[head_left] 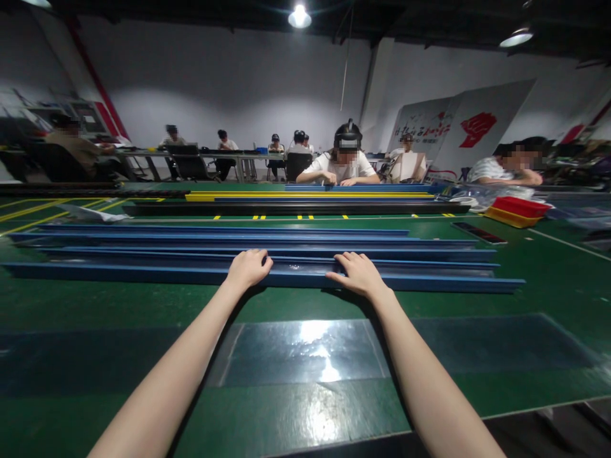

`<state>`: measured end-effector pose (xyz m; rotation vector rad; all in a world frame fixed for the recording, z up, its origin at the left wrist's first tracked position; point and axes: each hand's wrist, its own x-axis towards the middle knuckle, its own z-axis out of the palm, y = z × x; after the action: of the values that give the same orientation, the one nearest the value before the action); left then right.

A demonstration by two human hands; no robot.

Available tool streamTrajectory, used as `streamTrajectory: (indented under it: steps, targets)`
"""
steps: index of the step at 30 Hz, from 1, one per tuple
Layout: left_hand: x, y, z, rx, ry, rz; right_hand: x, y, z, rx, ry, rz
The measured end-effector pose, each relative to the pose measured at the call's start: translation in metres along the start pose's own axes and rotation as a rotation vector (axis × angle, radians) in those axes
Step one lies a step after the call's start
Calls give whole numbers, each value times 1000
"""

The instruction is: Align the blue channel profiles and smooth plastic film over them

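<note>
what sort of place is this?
Likely a workshop or light-assembly room: long blue rails on a green worktop, with people seated at tables in the background.

Fingers (351, 262) on blue rails (439, 284)

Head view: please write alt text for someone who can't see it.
A person's left hand and right hand are on the nearest of several long blue rails lying across a green table. A clear plastic sheet lies nearer the camera; a phone lies to the right. Another person leans forward on the far side.
</note>
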<state>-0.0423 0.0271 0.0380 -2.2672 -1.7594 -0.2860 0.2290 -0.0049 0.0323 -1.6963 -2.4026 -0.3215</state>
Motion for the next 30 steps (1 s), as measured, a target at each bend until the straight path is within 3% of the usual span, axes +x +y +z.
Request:
streamTrajectory:
  steps: [5,12,22,26,30]
  targets:
    - [0,3,-5,21,-40,-23,0,-8,-1,-68,64,117]
    - [0,12,-7,36,-99,75,3,-12,3,-108,76,134]
    - [15,83,-6,-130,-85,242,2,-10,3,-107,94,131]
    - [13,103,-2,-135,-1,177,1,-7,5,-80,121,113]
    - [10,108,1,-124,57,142,-1,-4,5,-40,131,94]
